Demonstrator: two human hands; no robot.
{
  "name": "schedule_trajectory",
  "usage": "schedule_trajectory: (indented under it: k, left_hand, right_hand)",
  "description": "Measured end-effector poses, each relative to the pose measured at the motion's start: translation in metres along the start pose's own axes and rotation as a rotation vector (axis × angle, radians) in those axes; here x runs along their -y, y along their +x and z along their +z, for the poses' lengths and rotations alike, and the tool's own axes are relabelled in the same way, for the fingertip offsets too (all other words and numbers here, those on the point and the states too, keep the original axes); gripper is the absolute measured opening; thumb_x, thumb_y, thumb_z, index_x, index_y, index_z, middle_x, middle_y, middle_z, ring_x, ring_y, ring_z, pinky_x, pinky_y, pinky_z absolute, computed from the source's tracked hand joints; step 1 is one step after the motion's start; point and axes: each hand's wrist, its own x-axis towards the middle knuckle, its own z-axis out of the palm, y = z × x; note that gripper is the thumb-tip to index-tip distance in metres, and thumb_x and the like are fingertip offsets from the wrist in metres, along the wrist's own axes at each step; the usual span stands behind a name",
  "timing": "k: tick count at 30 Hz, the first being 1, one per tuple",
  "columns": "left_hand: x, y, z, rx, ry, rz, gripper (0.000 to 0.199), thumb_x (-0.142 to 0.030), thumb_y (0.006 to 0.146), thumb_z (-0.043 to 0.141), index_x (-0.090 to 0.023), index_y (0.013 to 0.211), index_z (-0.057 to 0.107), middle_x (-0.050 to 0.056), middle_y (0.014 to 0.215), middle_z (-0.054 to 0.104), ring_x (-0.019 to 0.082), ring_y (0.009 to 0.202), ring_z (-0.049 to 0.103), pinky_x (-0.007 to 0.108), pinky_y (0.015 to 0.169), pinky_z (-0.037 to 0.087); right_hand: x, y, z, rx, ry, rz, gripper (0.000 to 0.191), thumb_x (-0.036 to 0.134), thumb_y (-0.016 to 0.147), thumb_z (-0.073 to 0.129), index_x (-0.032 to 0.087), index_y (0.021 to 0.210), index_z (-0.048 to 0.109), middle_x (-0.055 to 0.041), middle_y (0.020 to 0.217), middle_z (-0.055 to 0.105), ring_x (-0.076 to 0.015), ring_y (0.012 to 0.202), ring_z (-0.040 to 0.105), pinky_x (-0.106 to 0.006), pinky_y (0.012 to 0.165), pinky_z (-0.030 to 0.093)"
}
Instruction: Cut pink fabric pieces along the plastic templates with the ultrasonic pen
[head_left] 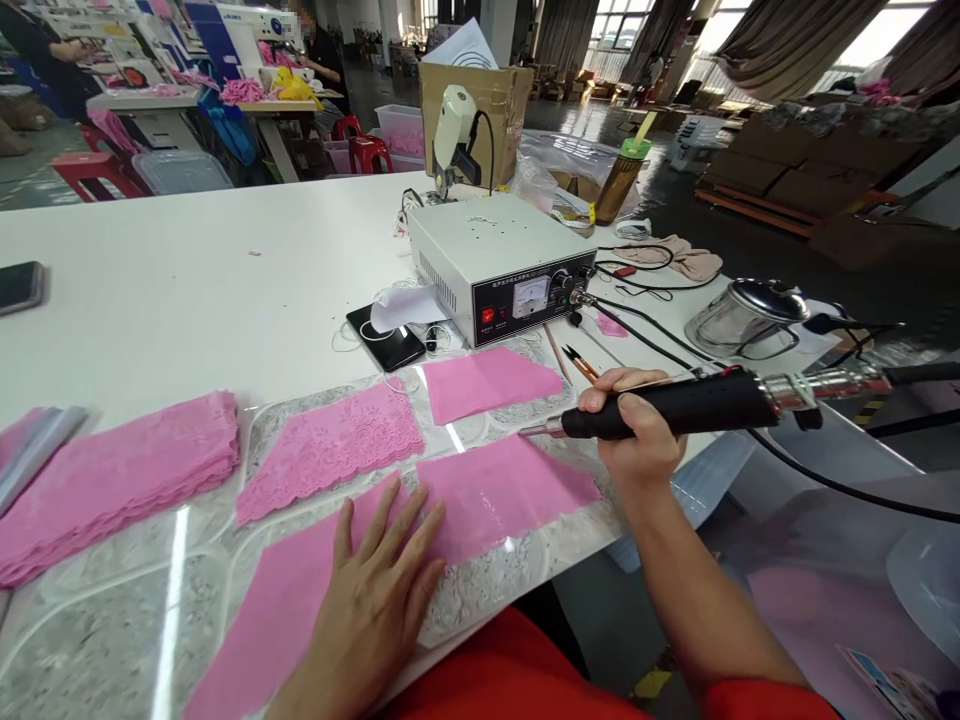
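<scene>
White table [187, 290] fills most of the view, w/ a glass sheet [135, 560] over its near edge; the sheet's left and bottom run out of frame. On the glass: a lace stack [112, 480] at left, a 2nd lace pile [334, 445] beside it, a plain pink piece [487, 382] further back, and a long pink strip [420, 530] nearest the person, its lower-left end cut off.

Grey control box [495, 262] sits mid-table: dial meter, red switch, knobs on the front. A line of print above the meter is too small to read. Behind it a brown carton [487, 110], flaps up, white paper poking out; rest of contents hidden. Clear lidded tubs [401, 130] on the floor further back hold something pink, hard to tell what. Glass pot [739, 320] w/ metal lid at right; can't see what's in it. Bottle [619, 180] w/ green cap near the carton, label unreadable. Phone [384, 335] lies left of the box, part-covered by white paper; 2nd phone [21, 285] at far left edge, cut off.

Left hand [375, 600] lies flat, fingers spread, pressing the strip. Right hand [637, 420] is wrapped tight round a black cutter [675, 405], cord trailing right; its metal tip sits at the strip's top-right edge, whether touching can't tell.
</scene>
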Motion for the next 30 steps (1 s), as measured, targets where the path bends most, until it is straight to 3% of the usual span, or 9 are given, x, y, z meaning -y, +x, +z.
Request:
schedule_trajectory:
  k: [12, 26, 30]
  left_hand:
    - [0.001, 0.000, 0.000, 0.000, -0.028, 0.008, 0.049, -0.020, 0.095, 0.046, -0.020, 0.144, 0.043, 0.007, 0.145, 0.050, 0.028, 0.147, 0.018, 0.054, 0.119, 0.004]
    - [0.002, 0.000, 0.001, 0.007, -0.047, -0.005, 0.053, -0.021, 0.095, 0.046, -0.023, 0.147, 0.039, 0.007, 0.144, 0.051, 0.028, 0.146, 0.023, 0.055, 0.119, 0.004]
    - [0.003, -0.001, 0.002, 0.009, -0.052, -0.004, 0.054, -0.021, 0.095, 0.047, -0.023, 0.147, 0.038, 0.007, 0.144, 0.050, 0.029, 0.146, 0.022, 0.055, 0.119, 0.005]
  right_hand:
    - [0.020, -0.004, -0.020, -0.043, -0.030, 0.015, 0.007, 0.024, 0.068, 0.060, 0.019, 0.073, 0.059, -0.0003, 0.075, 0.059, -0.0108, 0.051, 0.054, -0.031, 0.053, 0.049]
    - [0.016, -0.004, -0.017, 0.034, -0.006, 0.045, 0.007, 0.023, 0.068, 0.064, 0.020, 0.073, 0.060, 0.0010, 0.074, 0.060, -0.0114, 0.053, 0.056, -0.031, 0.055, 0.050]
    - [0.021, -0.003, -0.022, -0.003, 0.000, 0.046, 0.009, 0.025, 0.067, 0.063, 0.019, 0.075, 0.060, 0.0003, 0.076, 0.060, -0.0111, 0.053, 0.056, -0.031, 0.055, 0.049]
